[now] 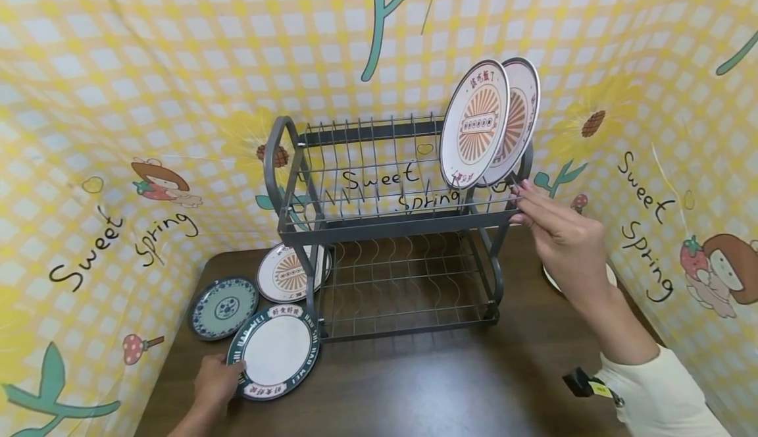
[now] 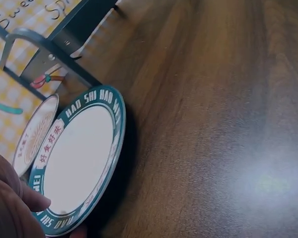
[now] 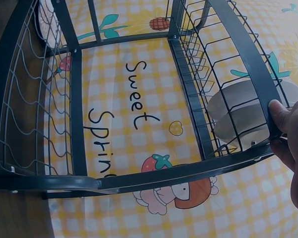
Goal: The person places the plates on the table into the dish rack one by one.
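Note:
My left hand [image 1: 216, 381] pinches the near-left edge of a white plate with a green lettered rim [image 1: 278, 351], its thumb lying on top. In the left wrist view this plate [image 2: 79, 158] is tilted, with a dark shadow on the table beside it. My right hand [image 1: 565, 246] grips the right front corner of the grey two-tier dish rack [image 1: 403, 226]. The right wrist view shows the thumb on the rack's bar [image 3: 248, 59]. Two sunburst-patterned plates, a front one [image 1: 474, 124] and one behind it [image 1: 524, 104], stand upright at the upper tier's right end.
Left of the rack lie a blue floral plate [image 1: 225, 308] and another sunburst plate [image 1: 284, 272], partly behind the rack's leg. A pale round item [image 1: 611, 276] is mostly hidden behind my right forearm. Yellow checked cloth [image 1: 237, 62] surrounds the brown table [image 1: 414, 384].

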Demonstrator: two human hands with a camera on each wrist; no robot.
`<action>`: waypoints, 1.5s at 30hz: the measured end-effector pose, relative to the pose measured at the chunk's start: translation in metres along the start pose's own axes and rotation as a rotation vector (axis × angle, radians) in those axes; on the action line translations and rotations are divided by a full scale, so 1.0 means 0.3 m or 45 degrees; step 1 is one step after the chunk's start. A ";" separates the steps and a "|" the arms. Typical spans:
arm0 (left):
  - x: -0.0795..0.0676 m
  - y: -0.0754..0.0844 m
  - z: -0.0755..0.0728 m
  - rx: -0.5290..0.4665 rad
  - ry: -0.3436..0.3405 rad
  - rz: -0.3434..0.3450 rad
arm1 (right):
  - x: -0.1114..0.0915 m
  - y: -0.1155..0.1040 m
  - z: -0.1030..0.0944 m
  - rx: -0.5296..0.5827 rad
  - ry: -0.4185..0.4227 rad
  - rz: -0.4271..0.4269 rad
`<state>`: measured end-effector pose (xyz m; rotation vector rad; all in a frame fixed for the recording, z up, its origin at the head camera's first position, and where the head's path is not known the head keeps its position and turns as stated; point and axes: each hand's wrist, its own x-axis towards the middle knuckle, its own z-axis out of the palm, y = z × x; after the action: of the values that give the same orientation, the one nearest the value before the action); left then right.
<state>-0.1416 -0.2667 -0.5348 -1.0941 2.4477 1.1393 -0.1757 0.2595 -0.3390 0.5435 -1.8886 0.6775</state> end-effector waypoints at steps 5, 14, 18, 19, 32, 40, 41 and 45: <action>0.043 -0.040 -0.018 -0.131 -0.037 -0.045 | -0.002 -0.003 0.008 0.011 0.019 0.008; 0.107 -0.084 -0.056 -0.315 -0.056 -0.122 | -0.014 0.005 0.011 0.031 0.023 0.025; 0.110 -0.082 -0.071 -0.305 -0.037 -0.108 | -0.019 0.008 0.008 0.052 0.017 0.032; 0.108 -0.081 -0.075 -0.305 -0.030 -0.105 | -0.020 0.009 0.007 0.057 0.016 0.035; 0.060 -0.072 -0.137 -0.278 0.090 -0.013 | -0.019 0.011 0.011 0.043 0.042 0.030; -0.034 -0.002 -0.185 -0.248 0.132 0.207 | -0.014 0.005 0.007 0.030 0.044 0.027; -0.049 0.009 -0.190 -0.243 0.137 0.238 | -0.014 0.005 0.008 0.029 0.045 0.027; -0.101 0.055 -0.202 -0.256 0.154 0.302 | -0.013 0.003 0.007 0.016 0.036 0.026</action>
<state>-0.1261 -0.2880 -0.4703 -0.9687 2.6592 1.4579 -0.1762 0.2590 -0.3435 0.5206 -1.8667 0.7076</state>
